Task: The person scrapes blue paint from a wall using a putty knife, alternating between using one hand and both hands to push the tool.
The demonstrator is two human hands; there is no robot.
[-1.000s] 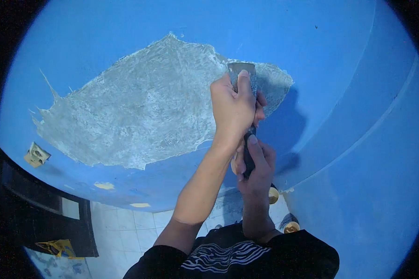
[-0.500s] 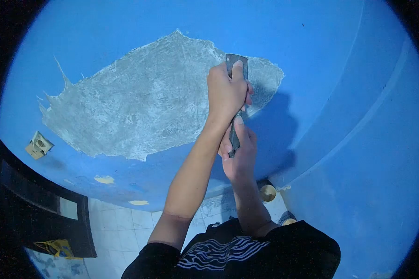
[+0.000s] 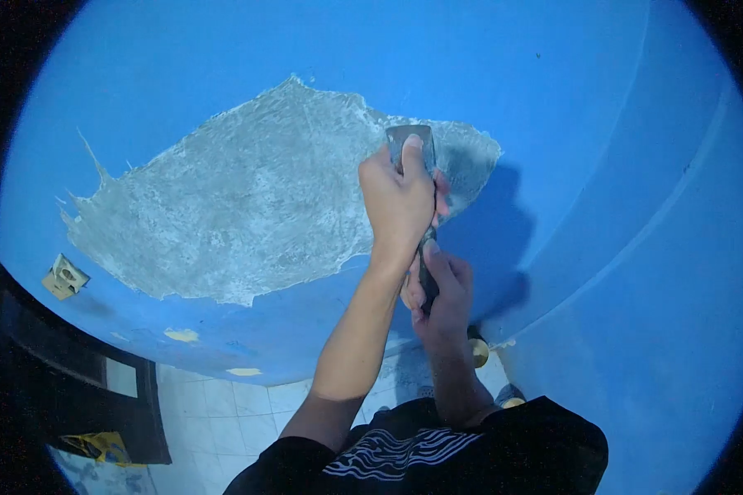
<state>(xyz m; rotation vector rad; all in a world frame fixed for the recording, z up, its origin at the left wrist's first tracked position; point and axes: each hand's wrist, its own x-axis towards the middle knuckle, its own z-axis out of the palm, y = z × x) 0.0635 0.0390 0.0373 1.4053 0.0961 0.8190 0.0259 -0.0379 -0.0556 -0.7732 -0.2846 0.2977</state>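
A dark flat-bladed scraper [image 3: 422,135] lies against the wall, its blade up near the top right edge of a bare grey patch [image 3: 248,194] where the blue paint is gone. My left hand [image 3: 400,198] grips it high up, with the thumb pressed on the blade. Lower down, my right hand [image 3: 447,293] is wrapped around the handle. The tool leans, with its handle end to the right of the blade. Part of the shaft is hidden behind my left hand.
Blue painted wall [image 3: 437,58] surrounds the patch, with a wall corner on the right. An electrical box [image 3: 64,277] sticks out at left. Below are white floor tiles [image 3: 248,400], a dark piece of furniture [image 3: 49,355] and a round yellowish container [image 3: 479,352] behind my right arm.
Both hands and the scraper sit lower in view, and the handle end has swung right. The wall patch has also shifted down and left as the camera moved.
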